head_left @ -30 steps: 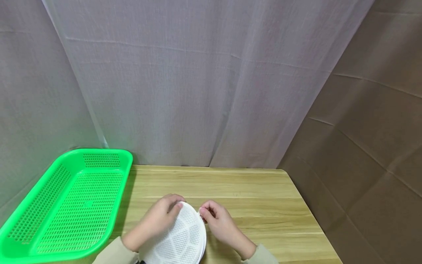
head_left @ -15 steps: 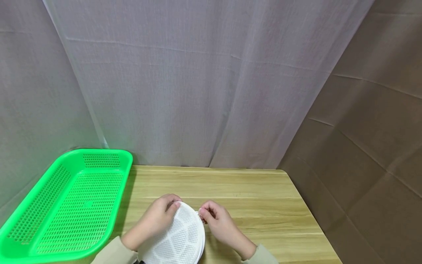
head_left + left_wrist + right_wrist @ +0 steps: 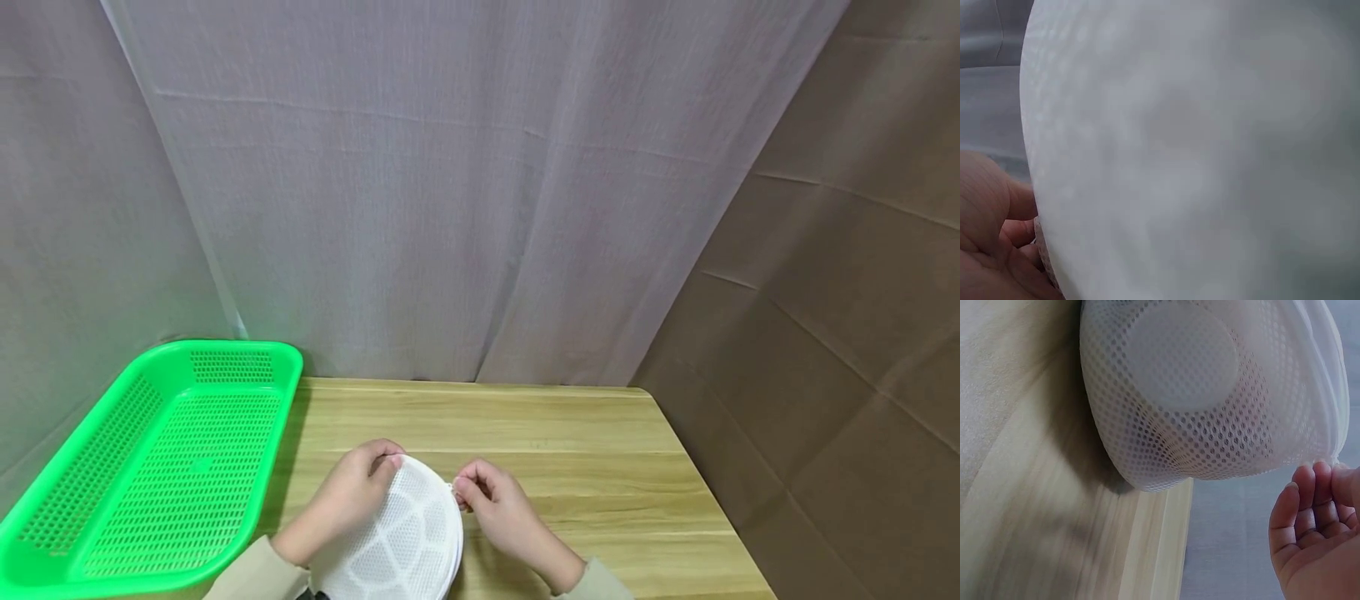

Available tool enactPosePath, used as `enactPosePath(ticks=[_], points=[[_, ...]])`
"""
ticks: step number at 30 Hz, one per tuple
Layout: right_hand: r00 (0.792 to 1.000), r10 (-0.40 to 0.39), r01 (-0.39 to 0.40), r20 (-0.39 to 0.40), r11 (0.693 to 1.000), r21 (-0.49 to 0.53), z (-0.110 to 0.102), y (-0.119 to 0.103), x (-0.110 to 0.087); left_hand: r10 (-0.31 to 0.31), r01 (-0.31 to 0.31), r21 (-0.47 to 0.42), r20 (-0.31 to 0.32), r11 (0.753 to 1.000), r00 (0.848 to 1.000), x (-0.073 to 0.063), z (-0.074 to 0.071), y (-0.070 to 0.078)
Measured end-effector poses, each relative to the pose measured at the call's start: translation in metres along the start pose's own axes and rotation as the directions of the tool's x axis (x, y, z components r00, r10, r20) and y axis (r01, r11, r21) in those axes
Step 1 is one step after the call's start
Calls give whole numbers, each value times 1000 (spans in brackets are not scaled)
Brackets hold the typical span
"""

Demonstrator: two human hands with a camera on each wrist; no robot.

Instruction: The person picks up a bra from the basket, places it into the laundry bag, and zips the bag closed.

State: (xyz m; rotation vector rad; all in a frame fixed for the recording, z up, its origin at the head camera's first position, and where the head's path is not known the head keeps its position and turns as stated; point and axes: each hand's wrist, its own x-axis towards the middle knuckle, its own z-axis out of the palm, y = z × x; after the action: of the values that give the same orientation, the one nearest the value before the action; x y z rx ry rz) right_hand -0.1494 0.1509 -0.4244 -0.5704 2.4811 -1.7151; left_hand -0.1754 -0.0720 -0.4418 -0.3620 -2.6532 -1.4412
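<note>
A white mesh laundry bag (image 3: pixel 405 533) with a round panelled face stands on its side at the table's front, partly cut off by the head view's lower edge. My left hand (image 3: pixel 356 492) grips its upper left rim, thumb on the near face and fingers behind. At the bag's right rim, my right hand (image 3: pixel 498 504) pinches a small white end at the seam between thumb and fingertips; its exact shape is hidden. From the right wrist, the mesh side (image 3: pixel 1210 437) bulges and a paler round patch (image 3: pixel 1182 356) shows. Blurred bag fabric (image 3: pixel 1166 156) fills most of the left wrist view.
On the left stands a large green plastic basket (image 3: pixel 288 417) with slotted walls and floor; nothing lies in it. The wooden table (image 3: pixel 570 433) extends behind and right of the hands. Grey cloth (image 3: pixel 390 208) hangs at the back, brown cloth (image 3: pixel 840 333) at the right.
My left hand and the bag's upper rim have shifted slightly left. The right hand keeps its pinch at nearly the same spot.
</note>
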Motion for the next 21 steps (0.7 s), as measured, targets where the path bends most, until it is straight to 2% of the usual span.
enactPosePath(ticks=[7, 14, 21], points=[[1000, 5, -5, -5, 1000, -2, -1, 2, -1, -54, 54, -11, -25, 998, 998, 1, -6, -1], [1000, -3, 3, 9, 1000, -2, -1, 3, -2, -77, 76, -28, -37, 997, 996, 1, -7, -2], [1000, 0, 0, -1, 1000, 8, -3, 3, -3, -129, 125, -66, -71, 990, 989, 1, -8, -8]])
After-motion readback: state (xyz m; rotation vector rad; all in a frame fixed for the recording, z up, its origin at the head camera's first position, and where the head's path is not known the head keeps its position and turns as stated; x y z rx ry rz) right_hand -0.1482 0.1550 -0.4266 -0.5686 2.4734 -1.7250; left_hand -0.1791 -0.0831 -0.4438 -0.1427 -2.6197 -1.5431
